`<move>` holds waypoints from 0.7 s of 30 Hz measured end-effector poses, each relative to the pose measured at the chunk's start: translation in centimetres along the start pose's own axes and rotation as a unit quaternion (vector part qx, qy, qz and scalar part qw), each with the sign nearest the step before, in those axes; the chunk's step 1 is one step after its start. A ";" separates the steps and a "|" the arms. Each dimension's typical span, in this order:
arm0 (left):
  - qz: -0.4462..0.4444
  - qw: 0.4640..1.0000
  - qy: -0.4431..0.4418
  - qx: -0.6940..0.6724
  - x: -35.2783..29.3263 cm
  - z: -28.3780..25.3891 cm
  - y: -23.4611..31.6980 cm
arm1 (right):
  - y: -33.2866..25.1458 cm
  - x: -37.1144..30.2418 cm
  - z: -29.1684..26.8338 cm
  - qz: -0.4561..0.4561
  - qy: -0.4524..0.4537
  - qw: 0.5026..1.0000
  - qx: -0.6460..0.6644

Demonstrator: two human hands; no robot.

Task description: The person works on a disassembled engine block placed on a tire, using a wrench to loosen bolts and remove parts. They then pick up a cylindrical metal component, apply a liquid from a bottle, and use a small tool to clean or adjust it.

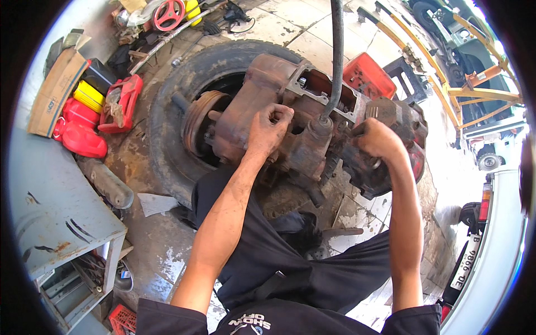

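A rusty, greasy gearbox (237,125) rests on a large tyre (167,151) in front of my knees. A long dark gear lever (337,50) rises from its middle. My left hand (269,129) is at the near side of the housing, thumb and fingers curled into a pinch; whatever they hold, if anything, is too small to name. Over the darker casing (365,167) at the right end, my right hand (381,140) is closed, its fingers bent under and partly hidden. Between and beyond the hands, a rectangular opening (324,89) shows the inside of the housing.
A red plastic container (368,76) and a black crate (406,81) stand beyond the gearbox. Yellow metal frames (441,89) reach across the right. A grey metal bench (67,195), red containers (84,134) and a cardboard box (57,92) are at left. A white vehicle (491,268) stands at right.
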State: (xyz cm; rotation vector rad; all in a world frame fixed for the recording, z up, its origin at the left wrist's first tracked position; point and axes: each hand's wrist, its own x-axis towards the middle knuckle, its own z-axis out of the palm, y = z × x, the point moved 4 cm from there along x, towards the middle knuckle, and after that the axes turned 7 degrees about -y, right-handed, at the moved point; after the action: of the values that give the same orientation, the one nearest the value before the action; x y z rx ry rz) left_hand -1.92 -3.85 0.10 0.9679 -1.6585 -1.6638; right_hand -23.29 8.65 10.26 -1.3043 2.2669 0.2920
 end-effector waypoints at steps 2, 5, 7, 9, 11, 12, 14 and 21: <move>-0.010 1.000 0.010 0.011 -0.5 -0.7 -0.1 | -3.7 -1.9 1.0 -0.023 0.042 0.997 -0.059; -0.004 1.000 -0.003 0.025 -0.1 0.0 0.0 | -2.7 -3.5 6.2 -0.008 0.186 0.982 0.017; -0.017 1.000 -0.009 0.023 -0.1 0.2 0.1 | -4.4 -4.1 9.6 0.050 0.166 0.985 -0.019; -0.013 1.000 -0.009 0.024 -0.3 0.0 0.3 | -5.7 -4.3 12.5 0.099 0.108 0.989 -0.023; 0.005 0.999 -0.007 0.031 -0.4 -0.4 0.3 | -4.2 -4.0 14.8 0.066 0.183 0.981 -0.006; 0.009 1.000 -0.004 0.024 -0.4 -0.4 0.5 | -3.8 -4.1 15.3 0.049 0.218 0.975 0.002; 0.010 1.000 0.001 0.009 -0.6 -0.5 0.4 | -4.5 -6.2 14.0 0.062 0.202 0.975 0.063; 0.010 1.000 0.000 -0.004 -0.7 -0.3 0.1 | -2.5 -7.5 5.4 -0.011 0.180 0.968 0.175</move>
State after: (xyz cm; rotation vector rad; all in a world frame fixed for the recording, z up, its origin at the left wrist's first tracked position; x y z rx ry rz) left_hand -1.34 -3.46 0.29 0.9450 -1.6560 -1.6561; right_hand -16.31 15.27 9.74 -1.2684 2.4461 -0.3711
